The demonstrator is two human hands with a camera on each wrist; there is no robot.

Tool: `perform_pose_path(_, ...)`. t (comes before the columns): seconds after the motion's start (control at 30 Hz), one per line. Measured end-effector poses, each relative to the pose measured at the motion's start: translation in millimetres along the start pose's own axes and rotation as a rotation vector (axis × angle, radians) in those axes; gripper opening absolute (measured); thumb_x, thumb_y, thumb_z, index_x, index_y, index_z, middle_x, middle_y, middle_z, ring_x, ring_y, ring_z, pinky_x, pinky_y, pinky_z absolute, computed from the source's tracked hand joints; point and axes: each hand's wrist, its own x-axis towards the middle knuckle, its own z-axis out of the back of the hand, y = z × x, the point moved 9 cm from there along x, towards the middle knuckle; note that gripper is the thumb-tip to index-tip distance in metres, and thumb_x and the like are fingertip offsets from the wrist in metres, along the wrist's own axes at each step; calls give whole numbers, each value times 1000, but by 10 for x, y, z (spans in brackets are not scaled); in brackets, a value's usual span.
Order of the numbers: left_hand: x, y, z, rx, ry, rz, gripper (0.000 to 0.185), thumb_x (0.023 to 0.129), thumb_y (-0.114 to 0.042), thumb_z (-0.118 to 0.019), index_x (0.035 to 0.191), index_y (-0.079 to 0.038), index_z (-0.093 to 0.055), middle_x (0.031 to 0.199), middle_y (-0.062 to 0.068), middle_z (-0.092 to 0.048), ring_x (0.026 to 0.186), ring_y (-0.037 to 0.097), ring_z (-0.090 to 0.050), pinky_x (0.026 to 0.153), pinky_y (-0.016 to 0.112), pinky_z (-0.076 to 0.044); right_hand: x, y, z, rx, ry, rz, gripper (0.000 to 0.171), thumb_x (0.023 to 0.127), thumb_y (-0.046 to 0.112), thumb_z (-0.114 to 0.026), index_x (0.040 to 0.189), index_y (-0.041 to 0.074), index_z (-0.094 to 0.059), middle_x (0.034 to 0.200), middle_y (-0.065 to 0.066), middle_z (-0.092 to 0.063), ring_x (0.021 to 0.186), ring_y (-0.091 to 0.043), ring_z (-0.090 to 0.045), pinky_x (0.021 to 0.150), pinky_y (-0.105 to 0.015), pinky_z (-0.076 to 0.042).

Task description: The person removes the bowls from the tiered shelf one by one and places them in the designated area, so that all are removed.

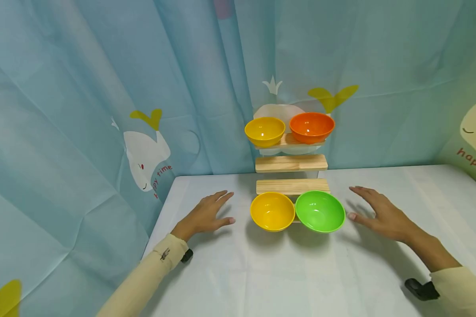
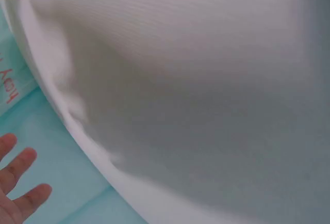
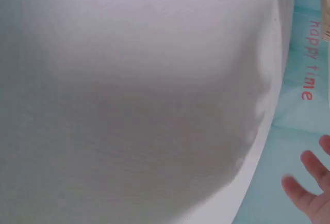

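Note:
Two bowls sit side by side at the front of a tiered wooden rack [image 1: 291, 164]: a yellow bowl [image 1: 272, 212] on the left and a green bowl [image 1: 320, 211] on the right. On its top tier stand another yellow bowl [image 1: 265, 131] and an orange bowl [image 1: 311, 127]. My left hand [image 1: 208, 214] is held to the left of the front yellow bowl, apart from it, fingers spread and holding nothing. To the right of the green bowl, my right hand [image 1: 384, 216] hovers with thumb and fingers extended, also holding nothing. Spread fingers show at the edge of both wrist views.
The rack's two middle slats hold no bowls. A white-covered table [image 1: 238, 268] lies under everything, with its left edge near my left forearm. Behind it hangs a light blue curtain [image 1: 206, 88] printed with whales.

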Motion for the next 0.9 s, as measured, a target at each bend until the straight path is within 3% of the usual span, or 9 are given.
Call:
perform_pose_path(0.1,56,-28,31,-80,-5,-5,81,85,-72,-44,150,-26,-27,151,1,-32,136,23,-33,108,49,-31,-7,-9,14,71,0,-22,72,86,27,-71,147,14,-35,140,-19,-40,118,-42,-43,87,-63,-37)
perform_pose_path(0.23,136,-53,48,-231,7,-2,76,88,-64,-49,149,-22,-30,148,-1,-36,132,21,-39,107,43,-35,-17,19,42,112,-12,-26,66,89,22,-68,146,17,-37,139,-12,-44,109,-23,-54,79,-43,-51)
perform_pose_path(0.33,199,-79,48,-317,11,-4,73,90,-61,-49,148,-19,-32,146,-2,-38,128,19,-44,104,39,-38,-17,35,51,152,-10,-20,61,90,18,-67,144,18,-40,139,4,-45,100,-2,-57,72,-28,-52)
perform_pose_path(0.4,244,-100,57,-359,1,-7,70,91,-58,-49,146,-18,-34,144,-3,-40,125,17,-46,103,37,-40,-16,46,43,181,-3,-18,58,90,17,-66,143,19,-41,137,12,-45,97,6,-55,69,-26,-51)
perform_pose_path(0.47,292,-122,73,-406,-16,-13,66,91,-55,-52,145,-19,-37,141,-4,-44,122,16,-49,102,39,-41,-11,70,24,230,6,-5,57,91,14,-64,143,17,-41,135,18,-45,94,5,-57,68,-26,-51)
perform_pose_path(0.7,481,-185,160,-571,-80,1,46,92,-37,-61,134,-20,-50,124,0,-58,108,12,-57,95,40,-45,3,189,-39,422,23,55,49,90,2,-61,136,9,-45,127,14,-50,84,-15,-66,62,-29,-54)
perform_pose_path(0.9,595,-219,208,-620,-123,4,40,93,-30,-62,131,-21,-53,123,-1,-58,105,11,-58,90,32,-48,7,252,-74,487,28,76,61,84,-2,-67,138,8,-42,126,12,-51,81,-17,-66,62,-27,-53)
